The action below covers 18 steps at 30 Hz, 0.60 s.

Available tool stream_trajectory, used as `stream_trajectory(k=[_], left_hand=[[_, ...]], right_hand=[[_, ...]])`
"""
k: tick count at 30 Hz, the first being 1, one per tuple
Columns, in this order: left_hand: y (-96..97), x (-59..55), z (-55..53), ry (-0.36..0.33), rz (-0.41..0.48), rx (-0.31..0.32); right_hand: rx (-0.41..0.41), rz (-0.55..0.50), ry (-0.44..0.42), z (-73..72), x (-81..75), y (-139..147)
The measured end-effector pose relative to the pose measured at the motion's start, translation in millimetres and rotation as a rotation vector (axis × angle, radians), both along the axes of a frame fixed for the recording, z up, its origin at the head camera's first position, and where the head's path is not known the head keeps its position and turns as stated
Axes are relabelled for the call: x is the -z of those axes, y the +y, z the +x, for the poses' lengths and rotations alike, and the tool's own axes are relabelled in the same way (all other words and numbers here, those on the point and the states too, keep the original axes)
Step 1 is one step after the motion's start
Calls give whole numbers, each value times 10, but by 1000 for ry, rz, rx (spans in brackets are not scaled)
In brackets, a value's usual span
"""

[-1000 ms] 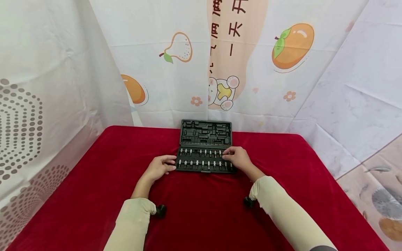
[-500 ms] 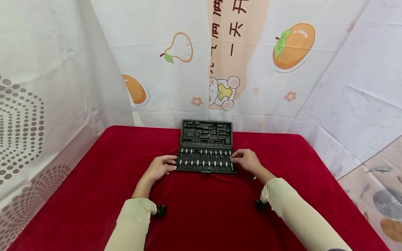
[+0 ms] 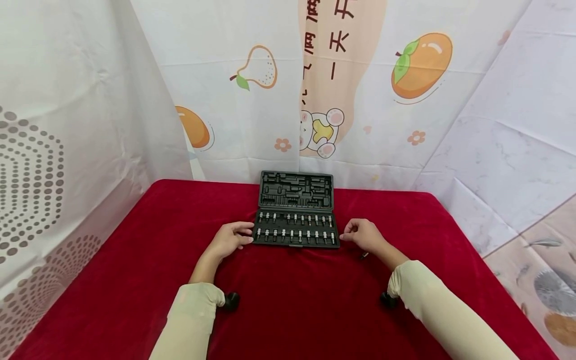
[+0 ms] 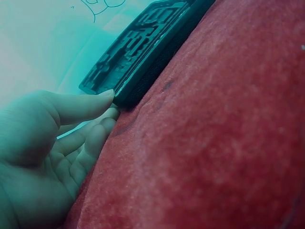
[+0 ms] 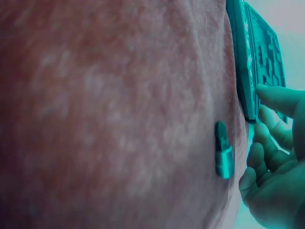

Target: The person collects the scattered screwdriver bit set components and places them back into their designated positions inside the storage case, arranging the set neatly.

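Observation:
An open black tool case (image 3: 294, 240) lies on the red cloth, its lid folded back. Two rows of metal bit sockets (image 3: 299, 234) sit in its lower half, and the upper row has a gap left of centre. My left hand (image 3: 226, 240) rests at the case's left side; its thumb (image 4: 88, 106) touches the front corner in the left wrist view. Just off the right edge of the case is my right hand (image 3: 365, 235), fingers loosely bent and holding nothing. A loose bit socket (image 5: 224, 160) lies on the cloth below the right hand.
Red velvet cloth (image 3: 292, 305) covers the table. White printed curtains (image 3: 216, 30) hang behind it and along both sides. A black wrist device (image 3: 231, 301) sits at the left cuff, another (image 3: 389, 299) at the right.
My right hand has moved right and toward me, from over the upper row's right end to beside the case. The loose bit socket has come into view. My left hand stays put.

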<state>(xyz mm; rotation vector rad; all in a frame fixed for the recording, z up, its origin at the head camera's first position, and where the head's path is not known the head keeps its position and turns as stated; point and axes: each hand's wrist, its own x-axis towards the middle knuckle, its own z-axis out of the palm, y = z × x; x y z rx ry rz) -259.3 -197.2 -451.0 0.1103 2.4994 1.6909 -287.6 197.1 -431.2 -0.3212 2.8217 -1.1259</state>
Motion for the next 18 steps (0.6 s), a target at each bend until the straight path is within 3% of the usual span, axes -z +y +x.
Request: stream_trajectory(k=[18], left_hand=[[-3, 5, -1, -7, 4, -1]], right_hand=[[-165, 4, -51, 66, 9, 290]])
